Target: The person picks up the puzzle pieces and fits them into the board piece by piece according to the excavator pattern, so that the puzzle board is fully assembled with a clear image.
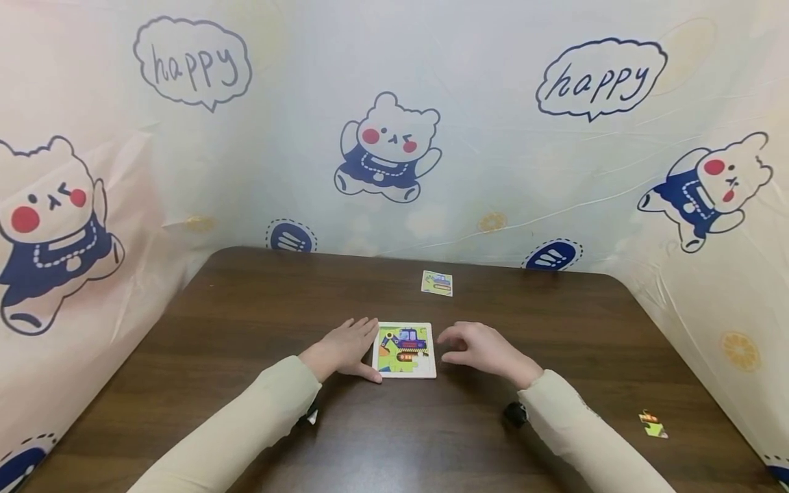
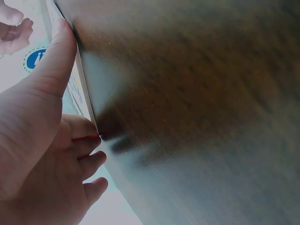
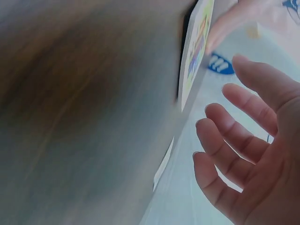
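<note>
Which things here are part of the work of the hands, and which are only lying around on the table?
In use: puzzle board, left hand touching its left edge, right hand beside its right edge, not touching it.
Lying about: picture card behind the board, loose puzzle piece at far right.

Head view bright, even, sharp; edges bowed. Both wrist views blurred, washed out, tabletop glare.

Both sleeved arms reach forward. The left hand point(image 1: 342, 348) lies flat, fingers straight, thumb out. The right hand point(image 1: 482, 349) hovers, fingers loosely spread.
</note>
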`<state>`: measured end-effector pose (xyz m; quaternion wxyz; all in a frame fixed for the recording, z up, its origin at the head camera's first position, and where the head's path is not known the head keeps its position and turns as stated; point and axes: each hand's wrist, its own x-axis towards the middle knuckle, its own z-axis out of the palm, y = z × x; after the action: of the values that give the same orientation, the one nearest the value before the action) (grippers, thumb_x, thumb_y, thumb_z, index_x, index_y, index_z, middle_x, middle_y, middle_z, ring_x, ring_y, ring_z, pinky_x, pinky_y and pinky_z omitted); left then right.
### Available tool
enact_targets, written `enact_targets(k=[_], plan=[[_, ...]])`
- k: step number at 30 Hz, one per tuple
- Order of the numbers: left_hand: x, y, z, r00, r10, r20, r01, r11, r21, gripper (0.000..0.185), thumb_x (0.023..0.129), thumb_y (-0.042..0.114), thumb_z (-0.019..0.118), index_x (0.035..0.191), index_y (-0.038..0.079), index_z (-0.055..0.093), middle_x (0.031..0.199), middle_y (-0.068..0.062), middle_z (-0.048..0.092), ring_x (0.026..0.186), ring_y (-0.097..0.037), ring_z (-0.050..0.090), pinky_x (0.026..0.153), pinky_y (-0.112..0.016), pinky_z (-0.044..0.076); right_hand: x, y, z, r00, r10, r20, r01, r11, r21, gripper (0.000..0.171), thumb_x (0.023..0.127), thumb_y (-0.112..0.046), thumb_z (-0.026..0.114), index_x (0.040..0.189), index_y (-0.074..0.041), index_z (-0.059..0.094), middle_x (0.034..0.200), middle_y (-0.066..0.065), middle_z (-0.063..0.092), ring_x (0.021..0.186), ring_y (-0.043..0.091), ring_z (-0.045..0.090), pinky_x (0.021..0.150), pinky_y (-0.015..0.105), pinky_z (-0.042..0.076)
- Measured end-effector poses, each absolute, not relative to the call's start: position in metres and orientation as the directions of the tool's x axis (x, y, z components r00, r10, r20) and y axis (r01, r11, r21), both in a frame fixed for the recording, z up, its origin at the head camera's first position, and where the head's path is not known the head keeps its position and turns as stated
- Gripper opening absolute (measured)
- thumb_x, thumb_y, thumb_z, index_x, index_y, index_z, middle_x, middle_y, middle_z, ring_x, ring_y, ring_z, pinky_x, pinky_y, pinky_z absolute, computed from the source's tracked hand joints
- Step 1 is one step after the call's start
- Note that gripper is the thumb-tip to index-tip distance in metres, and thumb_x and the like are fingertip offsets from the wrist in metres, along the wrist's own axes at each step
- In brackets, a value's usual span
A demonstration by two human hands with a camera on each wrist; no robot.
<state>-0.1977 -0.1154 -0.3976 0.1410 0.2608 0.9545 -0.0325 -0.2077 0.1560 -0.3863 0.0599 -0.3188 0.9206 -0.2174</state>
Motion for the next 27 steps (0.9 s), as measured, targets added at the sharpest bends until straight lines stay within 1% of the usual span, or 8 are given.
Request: enact_targets(k=[4, 10, 13, 18, 23, 27], plan=[[-0.199, -0.116, -0.4, -0.824, 0.488, -0.287, 0.506, 0.862, 0.015, 0.103, 0.073, 0.068, 0.057, 0.142, -0.002, 0.028, 0.148, -0.014, 0.024, 0.135, -0.029, 0.021, 0.108, -0.042, 0.018, -0.206, 0.182, -0.386, -0.814, -0.579, 0.043, -0.529, 0.709, -0.467, 0.028, 0.08, -0.023, 0.073, 0.104, -0.009, 0.068, 0.089, -0.002, 0.061, 0.075, 0.013, 0.052, 0.066, 0.028, 0.047], [-0.2, -0.116, -0.403, -0.829, 0.488, -0.273, 0.507, 0.862, 0.003, 0.104, 0.072, 0.07, 0.057, 0.142, -0.002, 0.029, 0.147, -0.014, 0.026, 0.135, -0.029, 0.022, 0.108, -0.043, 0.019, -0.2, 0.226, -0.386, -0.843, -0.53, 0.091, -0.501, 0.712, -0.493, 0.029, 0.081, -0.022, 0.072, 0.104, -0.005, 0.066, 0.086, 0.002, 0.06, 0.074, 0.014, 0.051, 0.063, 0.028, 0.045], [-0.201, -0.116, -0.404, -0.829, 0.487, -0.275, 0.509, 0.86, -0.01, 0.105, 0.071, 0.07, 0.056, 0.142, -0.002, 0.029, 0.148, -0.014, 0.026, 0.135, -0.028, 0.022, 0.108, -0.042, 0.019, -0.195, 0.249, -0.387, -0.868, -0.485, 0.104, -0.465, 0.722, -0.512, 0.03, 0.081, -0.023, 0.072, 0.105, -0.004, 0.065, 0.085, 0.002, 0.059, 0.075, 0.018, 0.052, 0.063, 0.029, 0.045], [-0.199, -0.115, -0.403, -0.83, 0.482, -0.282, 0.506, 0.863, -0.014, 0.104, 0.072, 0.07, 0.056, 0.142, -0.002, 0.028, 0.148, -0.013, 0.025, 0.135, -0.028, 0.021, 0.108, -0.042, 0.018, -0.185, 0.289, -0.391, -0.908, -0.4, 0.126, -0.403, 0.747, -0.529, 0.033, 0.081, -0.025, 0.072, 0.105, -0.003, 0.065, 0.09, 0.005, 0.062, 0.079, 0.02, 0.055, 0.066, 0.031, 0.048], [-0.2, -0.115, -0.403, -0.831, 0.479, -0.282, 0.5, 0.866, -0.003, 0.104, 0.072, 0.069, 0.057, 0.143, -0.002, 0.028, 0.148, -0.013, 0.024, 0.135, -0.028, 0.021, 0.108, -0.043, 0.018, -0.175, 0.327, -0.391, -0.939, -0.323, 0.116, -0.334, 0.787, -0.518, 0.035, 0.08, -0.025, 0.073, 0.105, -0.002, 0.065, 0.094, 0.007, 0.064, 0.081, 0.021, 0.057, 0.067, 0.03, 0.049], [-0.201, -0.115, -0.403, -0.833, 0.478, -0.28, 0.495, 0.869, 0.008, 0.103, 0.073, 0.068, 0.057, 0.142, -0.002, 0.029, 0.148, -0.014, 0.024, 0.135, -0.028, 0.021, 0.108, -0.043, 0.018, -0.165, 0.352, -0.39, -0.961, -0.268, 0.074, -0.268, 0.822, -0.503, 0.036, 0.08, -0.024, 0.072, 0.107, -0.001, 0.063, 0.095, 0.008, 0.063, 0.081, 0.02, 0.057, 0.065, 0.029, 0.049]])
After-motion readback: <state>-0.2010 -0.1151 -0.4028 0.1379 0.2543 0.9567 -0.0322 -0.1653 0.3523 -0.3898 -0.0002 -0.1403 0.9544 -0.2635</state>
